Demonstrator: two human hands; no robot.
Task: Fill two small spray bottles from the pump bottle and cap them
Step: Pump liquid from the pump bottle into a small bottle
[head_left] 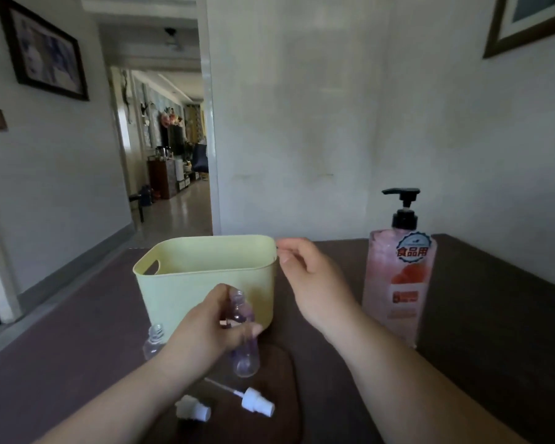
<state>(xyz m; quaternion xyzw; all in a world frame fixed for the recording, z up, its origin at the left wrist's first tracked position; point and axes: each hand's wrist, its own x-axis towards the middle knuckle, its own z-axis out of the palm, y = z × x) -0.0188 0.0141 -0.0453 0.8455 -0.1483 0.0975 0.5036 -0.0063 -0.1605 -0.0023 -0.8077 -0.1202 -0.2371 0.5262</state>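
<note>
Left hand (205, 328) is clamped round one small spray bottle (244, 357), clear with a purple tint and no cap on. Its long axis runs close to upright, open neck up and leaning a touch away, round base down towards the person. Just left of that hand stands the second small bottle (156, 339), neck up and open, partly hidden behind the knuckles. Below the left hand, two white spray caps lie on their sides on the brown mat (289, 373): the right cap (257, 402) points its thin dip tube up-left, the left cap (193, 411) sits just beside it. Right hand (311, 283) is up at the near right corner of the pale green basket (202, 277), fingers curled; whether they pinch the rim, can't tell. Right of that hand, the pink pump bottle (398, 283) stands upright, spout pointing left.
</note>
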